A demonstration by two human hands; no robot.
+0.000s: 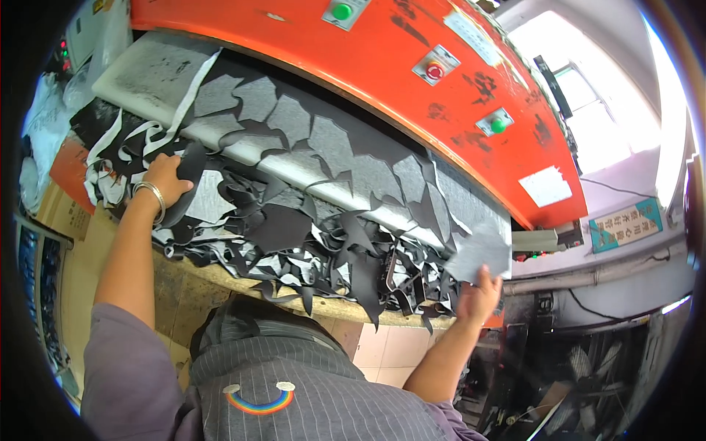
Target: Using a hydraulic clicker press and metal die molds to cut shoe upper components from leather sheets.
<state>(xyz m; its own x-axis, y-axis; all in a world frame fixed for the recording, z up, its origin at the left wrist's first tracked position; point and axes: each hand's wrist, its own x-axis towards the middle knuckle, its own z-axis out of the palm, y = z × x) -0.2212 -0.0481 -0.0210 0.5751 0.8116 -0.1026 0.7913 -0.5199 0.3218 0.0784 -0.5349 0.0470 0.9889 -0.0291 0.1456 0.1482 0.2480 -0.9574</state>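
Note:
At the left, my left hand (168, 180) is closed round a dark, curved piece of sheet material (193, 167), held above the scraps. On the right, my right hand (479, 295) pinches a flat grey cut piece (482, 253) by its near edge; that piece is slightly blurred. Between the hands lies a black sheet (346, 117) with several pointed shapes cut out of it, on a pale cutting board (140, 77). Grey shows through the holes. Along the near edge, a tangled heap of black and grey offcuts (283, 228) spills over.
An orange machine (397, 59) spans the far side, with green buttons (342, 12) and a red button (434, 70). Clear plastic bags (45, 125) and a cardboard box (65, 211) stand at the left. A wooden ledge (198, 273) runs before me. Dark equipment (581, 367) stands lower right.

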